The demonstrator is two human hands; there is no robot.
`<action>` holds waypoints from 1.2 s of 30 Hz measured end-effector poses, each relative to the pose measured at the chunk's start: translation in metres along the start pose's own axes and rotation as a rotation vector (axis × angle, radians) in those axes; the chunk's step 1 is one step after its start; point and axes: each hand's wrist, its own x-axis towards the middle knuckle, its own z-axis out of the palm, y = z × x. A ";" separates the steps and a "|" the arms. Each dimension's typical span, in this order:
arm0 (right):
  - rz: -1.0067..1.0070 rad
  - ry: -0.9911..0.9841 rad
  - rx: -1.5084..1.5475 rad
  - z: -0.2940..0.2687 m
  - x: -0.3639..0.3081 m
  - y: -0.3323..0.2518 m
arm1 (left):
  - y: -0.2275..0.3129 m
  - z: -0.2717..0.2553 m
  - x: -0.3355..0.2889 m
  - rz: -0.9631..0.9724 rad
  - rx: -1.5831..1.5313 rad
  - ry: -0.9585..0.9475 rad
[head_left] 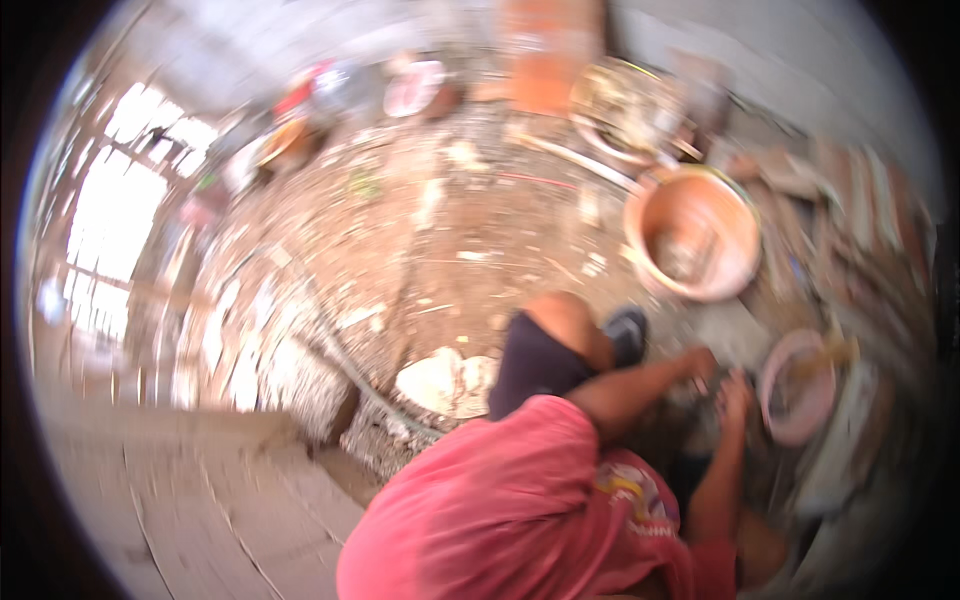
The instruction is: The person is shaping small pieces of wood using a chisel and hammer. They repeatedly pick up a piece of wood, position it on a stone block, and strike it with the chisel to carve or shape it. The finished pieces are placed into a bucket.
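My left hand and my right hand are close together, low in front of my body, both with curled fingers. Something small and dark seems to lie between them, too blurred to name. Just right of my right hand stands a pink basin with pale, stick-like things in it. Beyond my hands is a larger orange tub, its inside partly dirty. A bent knee and a dark shoe show left of my left hand.
Sacks and scraps are heaped along the right wall. A filled round basin stands behind the orange tub, with a pale stick beside it. Litter covers the earth floor. At left are a rough block and grey boards.
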 end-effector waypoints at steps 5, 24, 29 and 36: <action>-0.109 0.082 0.181 0.010 -0.030 -0.032 | 0.080 0.012 -0.035 -0.185 -0.430 0.120; -0.493 0.004 -0.263 0.140 -0.191 -0.153 | 0.107 -0.043 -0.055 0.546 -0.813 0.421; -0.822 0.258 -0.625 0.074 -0.178 -0.190 | 0.155 -0.095 -0.084 0.419 -0.823 0.475; -0.543 -0.028 -0.760 0.083 -0.287 -0.233 | 0.189 -0.118 -0.119 0.344 -0.413 0.514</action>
